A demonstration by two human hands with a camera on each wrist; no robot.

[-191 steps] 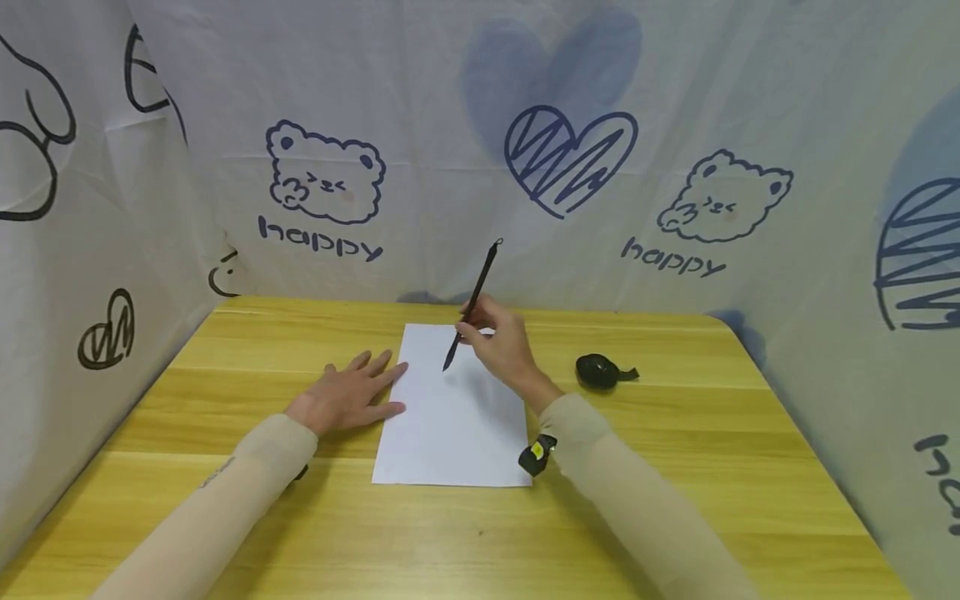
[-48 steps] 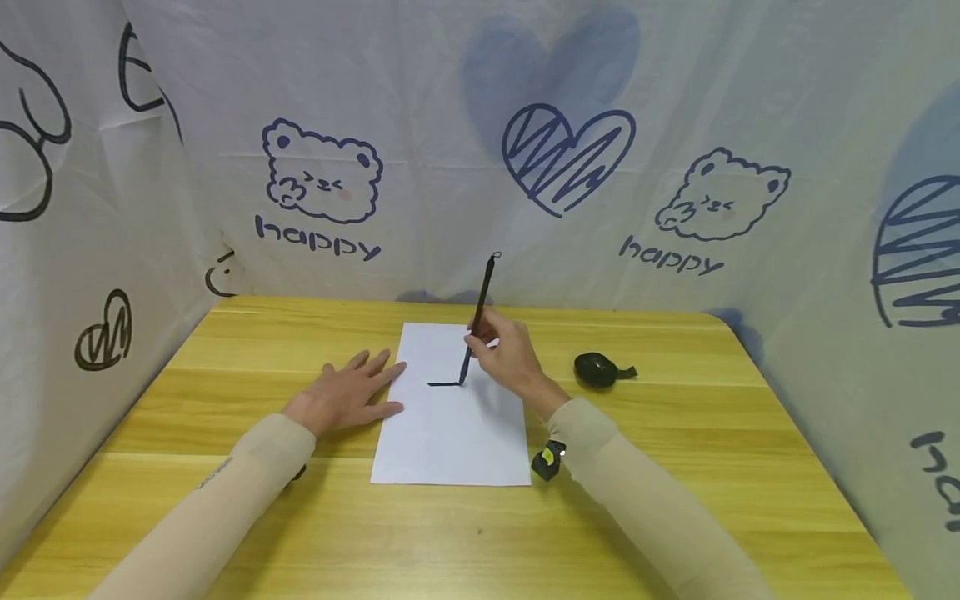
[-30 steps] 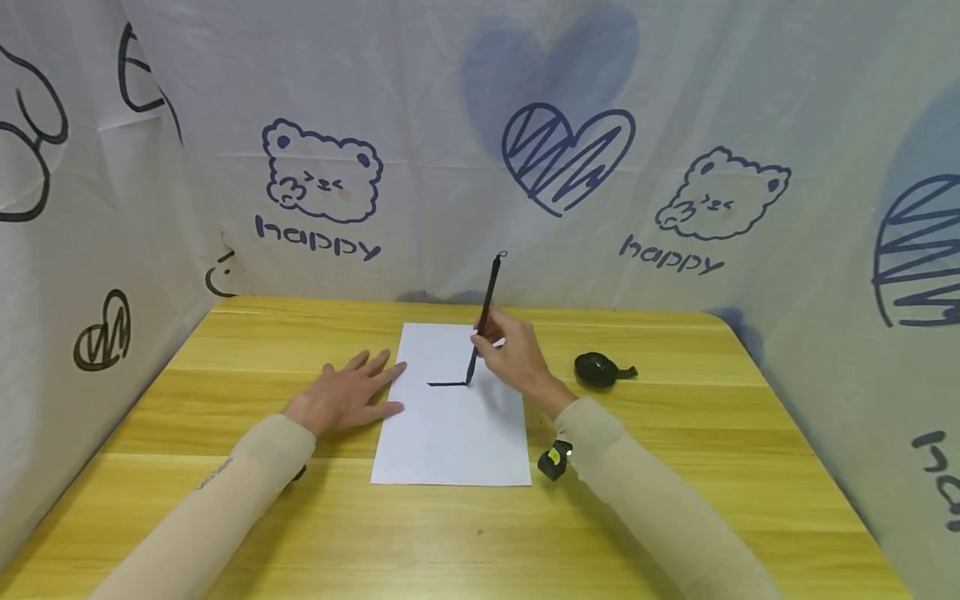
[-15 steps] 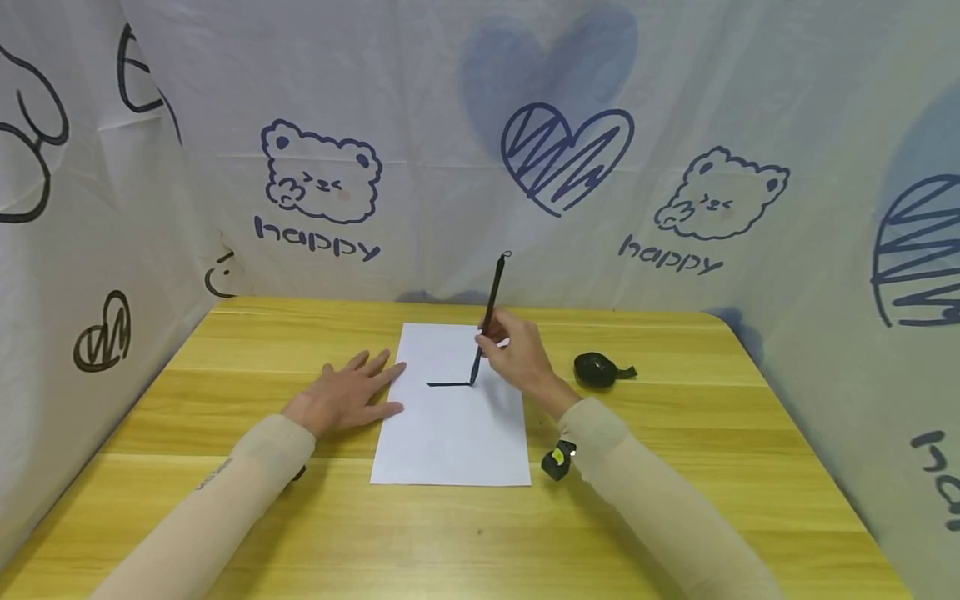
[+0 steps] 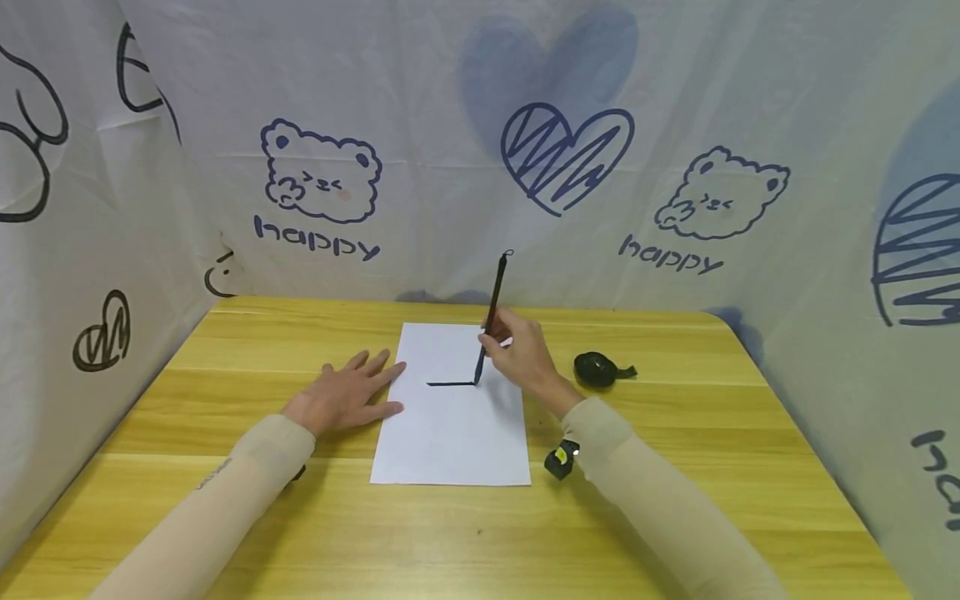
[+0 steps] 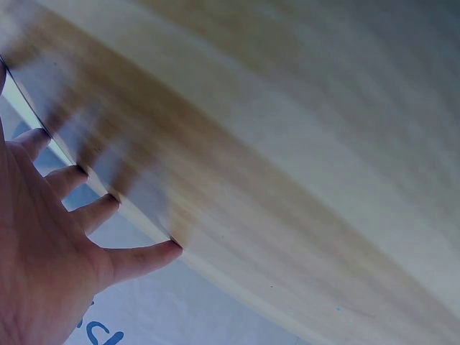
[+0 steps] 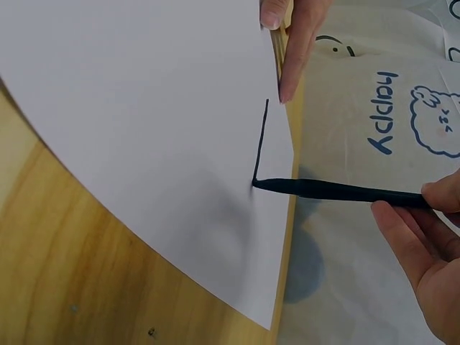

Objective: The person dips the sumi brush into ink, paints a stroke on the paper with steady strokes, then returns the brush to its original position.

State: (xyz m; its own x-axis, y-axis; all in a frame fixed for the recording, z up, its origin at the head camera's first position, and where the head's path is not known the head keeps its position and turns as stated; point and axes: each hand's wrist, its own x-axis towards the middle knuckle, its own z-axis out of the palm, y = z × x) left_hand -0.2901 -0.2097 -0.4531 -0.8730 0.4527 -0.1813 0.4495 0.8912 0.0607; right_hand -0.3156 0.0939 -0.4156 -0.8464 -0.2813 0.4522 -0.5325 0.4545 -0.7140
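Note:
A thin black writing brush (image 5: 495, 292) with a small loop at its top end is pinched between the thumb and fingers of my right hand (image 5: 521, 352). It leans slightly right, its tip touching a white sheet of paper (image 5: 450, 442). From that tip a straight black line (image 5: 448, 384) runs left across the upper part of the sheet. In the right wrist view the brush (image 7: 338, 190) meets the end of the black line (image 7: 261, 140). My left hand (image 5: 345, 396) lies with fingers spread, thumb and index fingertip on the sheet's left edge. The left wrist view shows its fingers extended.
A small round black object (image 5: 596, 370) with a short tail lies right of the paper on the yellow wooden table (image 5: 675, 467). White cloth (image 5: 450, 208) printed with bears and hearts hangs behind the table and at both sides.
The brush was above a blank sheet at first. It then came down, and my right hand has moved right, lengthening the black line. My left hand has stayed in place.

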